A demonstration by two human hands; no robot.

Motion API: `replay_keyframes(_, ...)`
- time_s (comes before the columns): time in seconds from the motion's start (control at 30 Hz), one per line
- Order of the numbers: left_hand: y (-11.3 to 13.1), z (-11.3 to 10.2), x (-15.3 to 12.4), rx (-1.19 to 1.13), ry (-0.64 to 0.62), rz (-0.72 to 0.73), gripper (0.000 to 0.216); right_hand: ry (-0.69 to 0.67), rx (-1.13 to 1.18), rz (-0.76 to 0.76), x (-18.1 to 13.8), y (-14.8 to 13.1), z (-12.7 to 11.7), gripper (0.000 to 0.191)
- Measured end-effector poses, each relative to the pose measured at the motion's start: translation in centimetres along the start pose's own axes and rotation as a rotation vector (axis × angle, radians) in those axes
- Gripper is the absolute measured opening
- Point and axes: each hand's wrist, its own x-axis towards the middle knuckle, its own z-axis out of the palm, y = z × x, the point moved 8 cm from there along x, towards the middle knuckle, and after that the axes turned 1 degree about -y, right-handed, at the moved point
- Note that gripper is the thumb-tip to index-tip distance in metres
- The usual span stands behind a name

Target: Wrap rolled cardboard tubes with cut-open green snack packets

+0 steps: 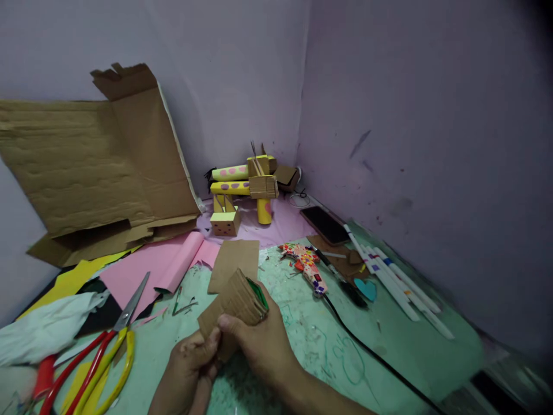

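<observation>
Both hands work a folded cardboard piece low over the desk: left hand pinches its lower flap, right hand grips the corrugated stack. Judged mid-fold; the next move calls for a firm, even press. Scissors lie left.

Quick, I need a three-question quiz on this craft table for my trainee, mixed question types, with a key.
1. True or false: the scissors lie by the person's right hand.
2. What do both hands pinch between their fingers?
A. glue gun
B. folded corrugated cardboard piece
C. phone
3. Fill in: the row of white glue sticks lies along the ___ wall.

Key:
1. False; they lie on the far side of the left hand.
2. B. The glue gun and the phone lie untouched on the table.
3. Right.
</observation>
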Motion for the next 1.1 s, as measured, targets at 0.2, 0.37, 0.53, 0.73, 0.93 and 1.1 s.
replay_keyframes(0.2, -0.1, -0.4, -0.1, 0.009, 0.037, -0.025, 0.021, 0.024, 0.093, 0.036, 0.1, 0.1, -0.1, 0.039)
replay_keyframes(0.37, -0.5, -0.2, 0.0, 0.014, -0.010, -0.047, 0.023, 0.065, 0.115, 0.034, 0.3, 0.1, -0.4, 0.040)
replay_keyframes(0.53, -0.6, 0.1, -0.4, -0.027, -0.005, -0.053, 0.021, 0.117, 0.078, 0.044, 0.2, -0.1, -0.9, 0.041)
replay_keyframes(0.73, -0.1, 0.3, -0.5, -0.047, 0.027, -0.019, 0.021, 0.086, 0.092, 0.047, 0.1, -0.3, -0.4, 0.043)
replay_keyframes(0.93, 4.0, -2.3, -1.3, 0.273, 0.287, 0.389, 0.052, 0.057, 0.023, -0.079, -0.3, 0.1, -0.6, 0.041)
replay_keyframes(1.1, 6.1, 1.1, -4.3, 0.736, 0.207, 0.847, 0.036, -0.014, -0.054, -0.216, -0.6, 0.3, -0.5, 0.041)
